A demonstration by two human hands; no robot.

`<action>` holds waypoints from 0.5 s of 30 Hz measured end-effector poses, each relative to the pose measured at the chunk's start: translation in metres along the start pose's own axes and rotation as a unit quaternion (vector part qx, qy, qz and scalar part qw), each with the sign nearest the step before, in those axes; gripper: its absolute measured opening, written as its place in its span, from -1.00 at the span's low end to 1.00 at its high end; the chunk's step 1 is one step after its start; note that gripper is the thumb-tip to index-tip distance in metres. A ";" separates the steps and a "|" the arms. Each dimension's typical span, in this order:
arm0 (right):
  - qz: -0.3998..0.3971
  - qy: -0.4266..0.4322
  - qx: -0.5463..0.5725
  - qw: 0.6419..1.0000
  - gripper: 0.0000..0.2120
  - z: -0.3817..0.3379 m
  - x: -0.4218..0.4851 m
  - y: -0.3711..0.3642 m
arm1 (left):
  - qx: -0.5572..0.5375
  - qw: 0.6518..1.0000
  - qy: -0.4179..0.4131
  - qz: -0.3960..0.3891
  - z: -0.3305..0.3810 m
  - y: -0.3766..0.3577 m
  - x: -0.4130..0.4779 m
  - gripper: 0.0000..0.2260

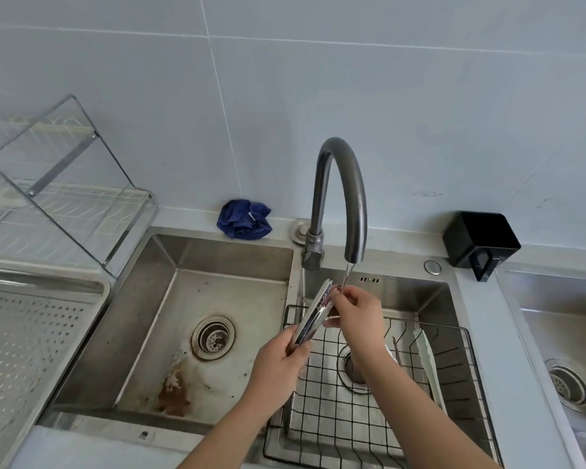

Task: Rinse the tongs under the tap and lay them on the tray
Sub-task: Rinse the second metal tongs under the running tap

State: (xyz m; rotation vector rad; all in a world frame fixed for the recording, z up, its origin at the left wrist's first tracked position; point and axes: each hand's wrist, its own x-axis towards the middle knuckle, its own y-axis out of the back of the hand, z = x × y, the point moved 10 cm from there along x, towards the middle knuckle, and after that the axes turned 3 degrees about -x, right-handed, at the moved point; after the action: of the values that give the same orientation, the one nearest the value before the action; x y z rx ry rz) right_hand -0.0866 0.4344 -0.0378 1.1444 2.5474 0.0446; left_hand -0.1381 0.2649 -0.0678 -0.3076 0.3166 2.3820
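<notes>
Steel double sink (170, 265) is set in a pale counter under grey wall tiles, with a perforated metal tray (24, 336) at the left and a black wire basket (379, 401) in the right basin. Water is run thinly from the dark curved tap (340, 184). Shiny tongs (313, 314), tilted upward with arms pressed together, are gripped at the handle by the left hand (281, 363); their toothed tips are pinched by the right hand (356, 311) beside the stream.

No readable text, label, brand or number anywhere I looked; nothing printed on any surface was legible from where I stood.
</notes>
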 end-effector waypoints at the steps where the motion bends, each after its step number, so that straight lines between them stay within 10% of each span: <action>1: -0.010 -0.002 0.001 1.000 -0.81 0.002 -0.002 -0.003 | 0.004 1.000 -0.003 0.004 0.000 0.002 -0.001 -0.72; 15: 0.027 0.011 0.018 0.999 -0.78 -0.009 0.002 0.007 | 0.045 0.998 -0.028 0.014 0.011 0.005 -0.002 -0.78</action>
State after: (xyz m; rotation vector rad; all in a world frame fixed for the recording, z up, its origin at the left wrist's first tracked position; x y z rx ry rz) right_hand -0.0859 0.4411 -0.0293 1.2338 2.5458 0.0236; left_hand -0.1415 0.2635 -0.0556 -0.1950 0.4028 2.3908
